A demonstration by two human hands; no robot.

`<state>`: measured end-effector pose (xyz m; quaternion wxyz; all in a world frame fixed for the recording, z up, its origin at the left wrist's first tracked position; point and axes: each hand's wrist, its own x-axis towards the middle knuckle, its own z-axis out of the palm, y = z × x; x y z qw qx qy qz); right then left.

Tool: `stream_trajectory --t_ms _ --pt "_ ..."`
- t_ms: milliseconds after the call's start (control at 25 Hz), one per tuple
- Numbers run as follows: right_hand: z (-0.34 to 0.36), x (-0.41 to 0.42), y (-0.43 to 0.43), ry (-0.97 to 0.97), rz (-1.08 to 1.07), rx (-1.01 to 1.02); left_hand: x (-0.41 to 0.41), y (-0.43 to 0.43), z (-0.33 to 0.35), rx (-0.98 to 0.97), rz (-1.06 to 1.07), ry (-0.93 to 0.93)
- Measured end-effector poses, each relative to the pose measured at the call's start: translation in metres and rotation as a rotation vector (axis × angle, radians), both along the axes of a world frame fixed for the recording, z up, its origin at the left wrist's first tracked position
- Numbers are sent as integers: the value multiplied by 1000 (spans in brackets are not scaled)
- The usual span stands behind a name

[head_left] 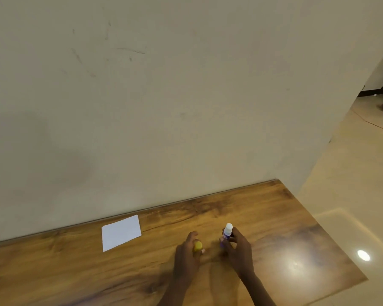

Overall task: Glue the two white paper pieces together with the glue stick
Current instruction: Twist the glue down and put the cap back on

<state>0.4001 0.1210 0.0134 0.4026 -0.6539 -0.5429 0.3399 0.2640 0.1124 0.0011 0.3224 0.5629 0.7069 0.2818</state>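
Cap off: right hand (pixel 239 250) grasps the uncapped blue-labelled glue stick (pixel 227 234) upright, left hand (pixel 187 253) pinches its yellow cap (pixel 197 246); best park cap on wooden bench (pixel 274 217), keeping white paper sheet (pixel 121 232) flat.

The right hand (pixel 239 250) covers the lower body of the glue stick (pixel 227 234), whose label is too blurred to read. Left of that grip, the left hand (pixel 186 255) hides most of the yellow cap (pixel 197 246). Both forearms run off the bottom edge.
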Motion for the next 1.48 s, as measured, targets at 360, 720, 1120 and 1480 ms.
stream_trajectory --t_ms 360,720,1120,1480 --pt "141 -113 6 63 277 342 -139 -2 169 467 93 39" --pt "280 -209 -22 212 445 579 -200 -47 315 691 127 -258" --pt "323 -238 -50 222 547 663 -204 -84 370 603 12 -462" --pt "316 -224 -66 873 704 -193 -198 -85 375 595 55 -643"
